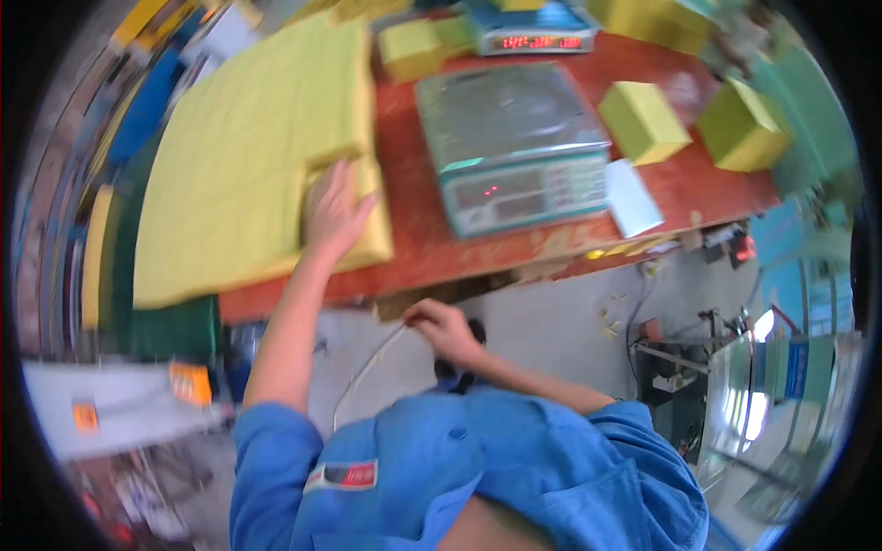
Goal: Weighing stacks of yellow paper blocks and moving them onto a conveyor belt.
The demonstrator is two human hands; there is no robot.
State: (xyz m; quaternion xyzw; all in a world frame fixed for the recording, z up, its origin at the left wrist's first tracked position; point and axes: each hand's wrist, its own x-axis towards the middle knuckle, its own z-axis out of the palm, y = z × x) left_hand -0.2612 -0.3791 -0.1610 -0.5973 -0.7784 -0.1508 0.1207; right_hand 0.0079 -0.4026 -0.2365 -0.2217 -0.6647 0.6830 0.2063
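Observation:
My left hand [336, 219] lies with its fingers stretched out on a yellow block [371, 237] at the near right corner of a large array of yellow blocks [243, 170]. A dark gap shows beside the hand, between that block and the rest. In front of my body, below the table edge, my right hand [446, 332] is closed in a pinch. From its fingertips a thin pale cord [369, 364] runs down towards my shirt. Right of the array stands a weighing scale [514, 115] with a metal pan and nothing on it.
The red tabletop [404, 147] carries two yellow blocks [643, 124] right of the scale, with a white card [634, 197] nearby. A second scale [537, 39] stands behind, holding yellow material. Grey floor [551, 335] shows below the table edge, with a dark cable at right.

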